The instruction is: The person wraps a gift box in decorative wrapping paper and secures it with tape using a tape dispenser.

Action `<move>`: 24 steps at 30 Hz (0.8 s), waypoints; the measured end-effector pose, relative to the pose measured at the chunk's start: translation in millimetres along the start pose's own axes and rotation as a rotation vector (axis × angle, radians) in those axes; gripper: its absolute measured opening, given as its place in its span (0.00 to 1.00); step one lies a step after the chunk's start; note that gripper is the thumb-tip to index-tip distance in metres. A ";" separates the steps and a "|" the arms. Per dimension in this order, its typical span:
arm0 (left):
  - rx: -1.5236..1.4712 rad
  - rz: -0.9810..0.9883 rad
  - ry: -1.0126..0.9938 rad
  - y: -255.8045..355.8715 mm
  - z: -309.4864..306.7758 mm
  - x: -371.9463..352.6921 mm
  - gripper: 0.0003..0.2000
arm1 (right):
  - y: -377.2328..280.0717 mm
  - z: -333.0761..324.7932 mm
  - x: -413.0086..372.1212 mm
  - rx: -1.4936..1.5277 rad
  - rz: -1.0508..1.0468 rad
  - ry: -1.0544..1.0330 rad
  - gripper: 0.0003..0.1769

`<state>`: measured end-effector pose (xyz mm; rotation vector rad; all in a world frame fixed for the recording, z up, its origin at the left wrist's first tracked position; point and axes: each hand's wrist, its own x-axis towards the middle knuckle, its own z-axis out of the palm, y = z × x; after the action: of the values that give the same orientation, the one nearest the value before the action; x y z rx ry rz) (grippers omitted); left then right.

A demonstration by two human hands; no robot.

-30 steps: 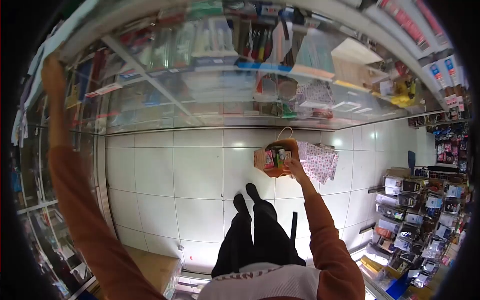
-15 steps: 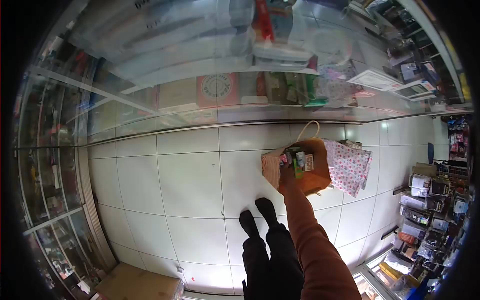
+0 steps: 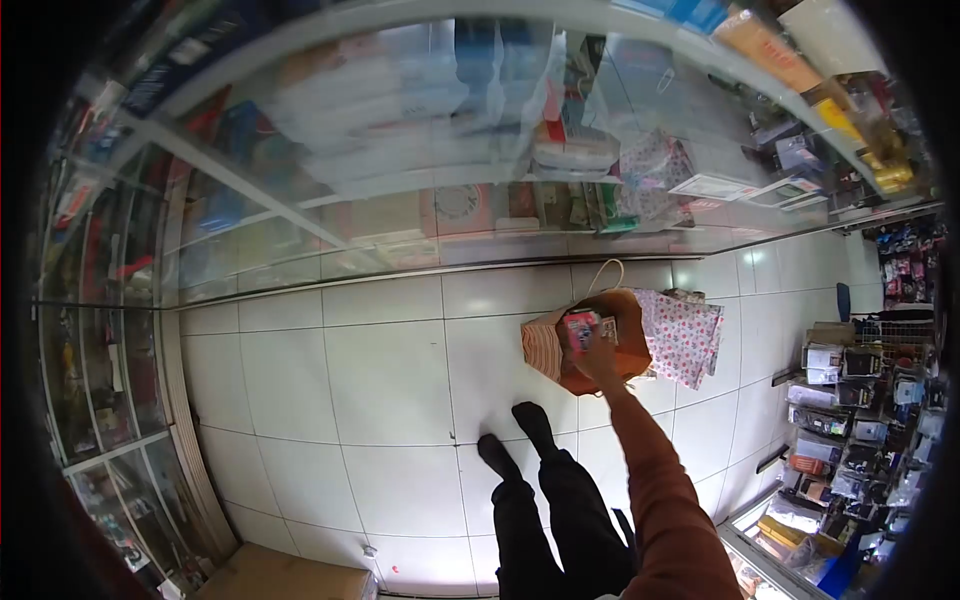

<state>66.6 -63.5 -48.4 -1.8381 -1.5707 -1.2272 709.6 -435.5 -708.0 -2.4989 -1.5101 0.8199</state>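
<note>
My right hand (image 3: pixel 597 360) is inside the mouth of an open brown paper bag (image 3: pixel 632 345) with a striped side. Its fingers are closed on a small pink and red packet (image 3: pixel 581 331), near the bag's left inner side. Other small items lie partly hidden behind the hand. A looped handle rises from the bag's far edge. Touching the bag on its right is a white bag with a pink floral print (image 3: pixel 684 336). My left hand is out of the frame.
Beyond the bags stands a glass display case (image 3: pixel 400 200); another glass cabinet (image 3: pixel 110 400) is at the left. Packaged goods hang on a rack (image 3: pixel 850 430) at the right. A cardboard box (image 3: pixel 285 578) sits bottom left. My feet (image 3: pixel 515 440) are on the white tiles.
My right hand has come up from deeper in the bag, and the pink and red packet now shows in it. The view has tilted slightly toward the display case.
</note>
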 end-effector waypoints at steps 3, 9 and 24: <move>-0.273 -0.315 0.068 64.4 7.2 -44.1 0.36 | 6.5 -63.0 -34.7 0.086 -0.132 0.276 0.40; 0.416 0.128 -0.037 41.0 8.3 -66.9 0.19 | -79.1 -246.2 -142.7 0.629 0.016 0.073 0.29; 0.193 0.305 -0.038 68.8 -15.7 -82.9 0.21 | -575.8 -557.3 -267.4 0.744 -1.417 0.047 0.36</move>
<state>128.3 -140.7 -93.8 -1.8968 -1.3148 -0.8773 436.9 -274.7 75.2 -0.5930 -1.8855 0.7315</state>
